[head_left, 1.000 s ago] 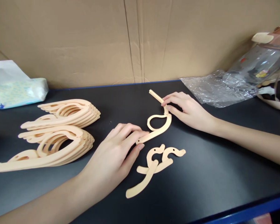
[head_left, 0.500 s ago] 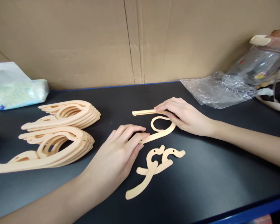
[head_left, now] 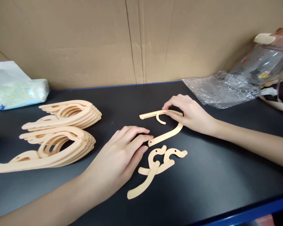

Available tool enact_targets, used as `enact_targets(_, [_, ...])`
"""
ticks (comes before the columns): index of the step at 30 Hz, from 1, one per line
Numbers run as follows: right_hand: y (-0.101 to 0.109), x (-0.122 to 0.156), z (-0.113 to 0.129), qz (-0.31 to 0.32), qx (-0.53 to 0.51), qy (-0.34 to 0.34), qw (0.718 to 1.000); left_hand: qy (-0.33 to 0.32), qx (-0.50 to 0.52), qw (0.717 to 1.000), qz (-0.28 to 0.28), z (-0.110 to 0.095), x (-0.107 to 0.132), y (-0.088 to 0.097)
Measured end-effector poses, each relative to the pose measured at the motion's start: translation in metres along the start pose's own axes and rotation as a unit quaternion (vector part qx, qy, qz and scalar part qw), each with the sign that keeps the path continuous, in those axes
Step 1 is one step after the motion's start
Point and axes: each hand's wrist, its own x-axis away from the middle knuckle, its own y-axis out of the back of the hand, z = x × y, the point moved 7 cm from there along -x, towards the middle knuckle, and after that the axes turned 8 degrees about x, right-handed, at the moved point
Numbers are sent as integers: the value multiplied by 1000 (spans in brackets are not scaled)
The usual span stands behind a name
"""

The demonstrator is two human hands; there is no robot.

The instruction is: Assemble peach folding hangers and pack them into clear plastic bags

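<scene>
A cream plastic folding clothes hanger (head_left: 165,135) lies on the black table, its two arms bent apart and its curved hook turned inward between them. My right hand (head_left: 192,114) pinches the upper arm near the bend, thumb in front, and covers part of the joint. My left hand (head_left: 126,152) has its fingers stretched out, the tips at the free end of the lower arm; whether they touch it I cannot tell. Just below lie loose cream pieces: two hook-shaped parts (head_left: 152,158) with small holes, and a curved strip (head_left: 145,185) across them.
Two nested stacks of similar cream hangers (head_left: 68,158) lie at the left. Behind them sits a soft tissue pack (head_left: 21,91). Crumpled clear plastic (head_left: 209,91) and a transparent bottle (head_left: 259,67) stand at the right. A cardboard wall (head_left: 96,44) closes off the back.
The hanger has shifted slightly right with my right hand. Its hook has swung to sit under the upper arm. The left hand's fingers no longer overlap the lower arm's end.
</scene>
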Motion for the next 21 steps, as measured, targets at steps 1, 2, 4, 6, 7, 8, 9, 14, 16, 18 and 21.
enact_targets(1, [1, 0, -1, -6, 5, -6, 1000, -5, 10, 1000, -1, -2, 0, 1])
enact_targets(2, [2, 0, -1, -13, 8, -8, 1000, -13, 20, 1000, -4, -4, 0, 3])
enact_targets(4, [8, 1, 4, -42, 6, 11, 999, -36, 32, 999, -13, -10, 2, 5])
enact_targets(6, [14, 4, 16, -61, -4, 69, 996, -69, 25, 997, -13, -17, 4, 5])
enact_targets(7, [15, 5, 22, -63, -12, 105, 992, -83, 17, 996, -8, -19, 5, 3])
enact_targets(8, [16, 7, 28, -60, -19, 140, 988, -92, 7, 996, -2, -21, 6, 1])
enact_targets(9, [16, 8, 34, -53, -26, 171, 984, -96, -1, 995, 4, -22, 7, -1])
enact_targets(14, [10, 12, 42, -4, -55, 232, 971, -89, 5, 996, 8, -21, 7, -5])
enact_targets(16, [8, 12, 43, 3, -59, 236, 970, -83, 17, 996, 9, -20, 6, -3])
enact_targets(18, [8, 12, 44, 0, -60, 240, 969, -74, 25, 997, 10, -18, 6, -2])
enact_targets(21, [9, 11, 44, -3, -71, 230, 971, -69, 20, 997, -2, -17, 7, 0])
